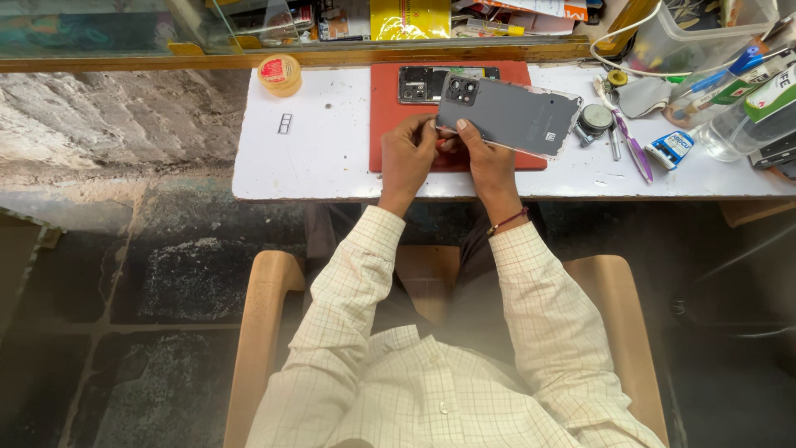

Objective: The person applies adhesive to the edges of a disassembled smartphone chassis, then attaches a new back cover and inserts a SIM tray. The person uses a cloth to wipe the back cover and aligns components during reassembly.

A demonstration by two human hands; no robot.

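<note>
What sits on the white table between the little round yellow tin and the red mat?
In the head view, between the yellow tin and the red mat lies mostly bare white table, with one tiny dark speck.

Left hand [408,153] and right hand [489,162] grip grey phone back cover [510,114] over red mat [390,108]; opened phone [423,85] behind.

I'm looking down at a small white table [332,158] on a dark stone floor [166,274], with a wooden chair [265,332] and a glass cabinet [108,29] beyond.
</note>
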